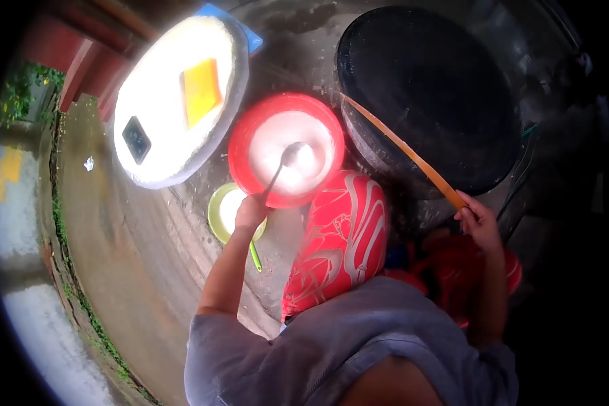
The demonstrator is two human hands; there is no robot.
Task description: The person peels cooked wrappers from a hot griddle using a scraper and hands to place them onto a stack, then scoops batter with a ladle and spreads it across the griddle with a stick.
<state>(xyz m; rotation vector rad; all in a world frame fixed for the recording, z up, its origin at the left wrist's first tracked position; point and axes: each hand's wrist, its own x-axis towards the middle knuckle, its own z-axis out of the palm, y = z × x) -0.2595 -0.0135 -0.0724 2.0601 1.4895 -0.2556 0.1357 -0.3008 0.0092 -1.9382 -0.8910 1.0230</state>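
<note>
My left hand point(251, 212) is closed round the handle of a ladle point(292, 155), whose bowl is in the white liquid point(267, 145) of a red basin point(240, 128). In my right hand point(477, 218) is the lower end of a long, flat wooden stick point(402, 145). The stick slants up and left across the near edge of a large, round black griddle point(426, 88), its tip by the griddle's left rim. Whether the stick touches the griddle, I cannot tell. Beside my left hand is a small green bowl point(214, 215) with pale contents, partly hidden by my arm.
A round, brightly lit white surface point(162, 88) stands at upper left, bearing a yellow-orange block point(201, 93) and a dark phone-like rectangle point(136, 140). A blue object point(250, 37) shows behind it. A green handle point(256, 257) projects below the bowl. My red-patterned knee point(345, 230) is near the basin.
</note>
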